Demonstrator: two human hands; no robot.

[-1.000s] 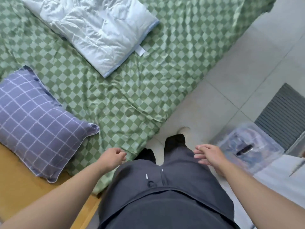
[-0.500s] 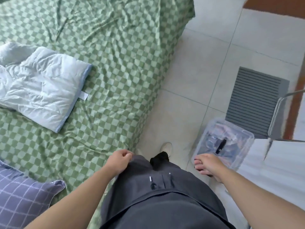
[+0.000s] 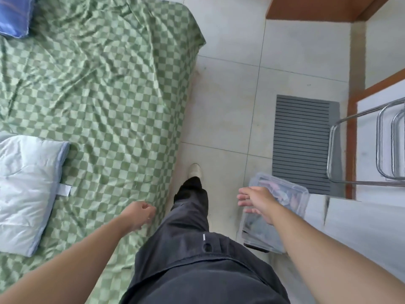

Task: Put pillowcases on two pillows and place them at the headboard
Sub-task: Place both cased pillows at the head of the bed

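Note:
A bare white pillow (image 3: 26,189) with a pale blue edge and a small tag lies on the green checked bed (image 3: 109,95) at the left. A blue cloth item (image 3: 13,14) shows at the top left corner of the bed; I cannot tell whether it is a pillowcase. My left hand (image 3: 140,215) hangs curled over the bed's near edge, holding nothing. My right hand (image 3: 256,200) is spread with fingers apart above a clear plastic box (image 3: 291,194) on the floor, and holds nothing.
I stand on pale floor tiles (image 3: 228,106) beside the bed, one shoe (image 3: 195,170) forward. A grey ribbed mat (image 3: 304,141) lies ahead on the right. A chrome tube frame (image 3: 359,148) and a white surface (image 3: 361,227) are at the right.
The view has swung right along the bed: the purple checked pillow has left the frame and the white pillow has slid to the left edge. My right hand has opened over the clear box.

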